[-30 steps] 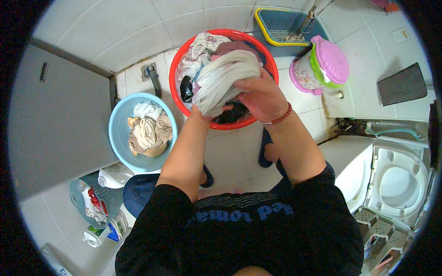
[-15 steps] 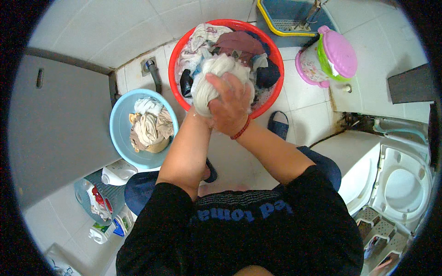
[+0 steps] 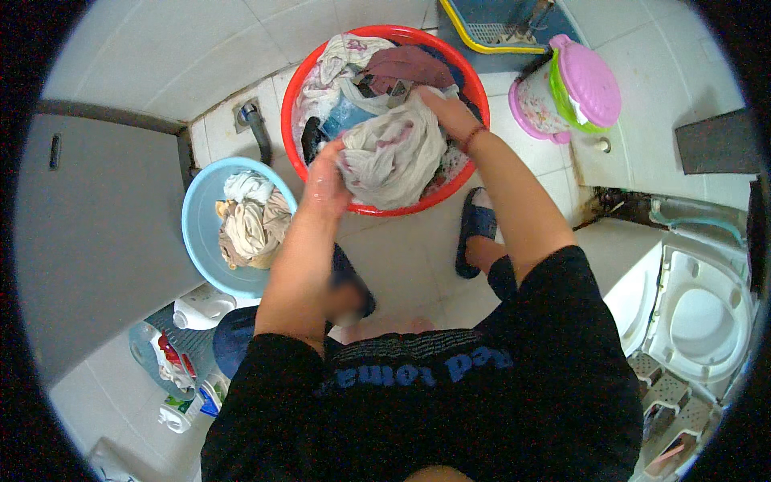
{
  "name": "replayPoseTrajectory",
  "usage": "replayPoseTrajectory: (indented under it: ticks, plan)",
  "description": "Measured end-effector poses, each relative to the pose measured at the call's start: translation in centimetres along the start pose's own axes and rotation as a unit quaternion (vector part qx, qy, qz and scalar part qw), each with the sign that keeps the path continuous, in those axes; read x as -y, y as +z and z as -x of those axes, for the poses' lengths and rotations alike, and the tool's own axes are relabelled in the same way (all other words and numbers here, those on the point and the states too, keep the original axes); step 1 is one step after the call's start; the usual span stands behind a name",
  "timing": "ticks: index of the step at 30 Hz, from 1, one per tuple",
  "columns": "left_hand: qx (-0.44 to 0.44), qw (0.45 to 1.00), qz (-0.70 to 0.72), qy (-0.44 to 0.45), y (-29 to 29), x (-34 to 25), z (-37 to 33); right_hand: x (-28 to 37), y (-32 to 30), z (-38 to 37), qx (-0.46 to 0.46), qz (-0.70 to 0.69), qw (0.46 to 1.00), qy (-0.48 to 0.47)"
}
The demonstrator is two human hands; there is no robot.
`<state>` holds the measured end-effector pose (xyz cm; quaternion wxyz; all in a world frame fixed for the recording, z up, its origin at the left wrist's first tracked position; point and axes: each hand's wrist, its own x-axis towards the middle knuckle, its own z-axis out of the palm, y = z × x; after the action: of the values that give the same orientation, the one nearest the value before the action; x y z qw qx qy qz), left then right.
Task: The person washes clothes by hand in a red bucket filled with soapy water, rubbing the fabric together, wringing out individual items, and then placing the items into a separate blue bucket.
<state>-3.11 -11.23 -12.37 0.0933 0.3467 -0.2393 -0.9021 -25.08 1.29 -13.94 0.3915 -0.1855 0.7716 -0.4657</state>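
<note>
Now | white cloth (image 3: pixel 393 161) bunched at red tub's (image 3: pixel 393 31) 6 o'clock | left hand (image 3: pixel 326 178) gripping its 9 o'clock edge, right hand (image 3: pixel 451 115) its 1 o'clock | likely soft, limp, water-heavy, slippery; best held by thick folds, both sides

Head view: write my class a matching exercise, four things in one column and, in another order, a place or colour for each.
Things
1. Whitish cloth
2. Light-blue basin
3. Bin
4. Bracelet

Descriptions
A. Has a pink lid
B. Around the right wrist
C. Left of the red tub
D. Between the left hand and right hand

Pairs: 1-D, 2-C, 3-A, 4-B
</note>
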Motion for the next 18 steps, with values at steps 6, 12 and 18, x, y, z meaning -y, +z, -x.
replayPoseTrajectory:
  ticks: [6,12,18]
  plan:
    - [-0.206,0.784,-0.585,0.018,-6.0,2.3,-6.0,-8.2,1.7,0.9,-0.031,0.471,0.880,-0.054]
    - [0.001,0.429,-0.903,-0.005,-5.4,9.9,-8.5,-13.0,8.7,0.9,0.166,0.596,0.781,-0.081]
    - [0.016,0.502,-0.842,-0.198,-8.9,10.8,-14.1,-17.5,11.7,-3.5,0.131,0.420,0.896,0.054]
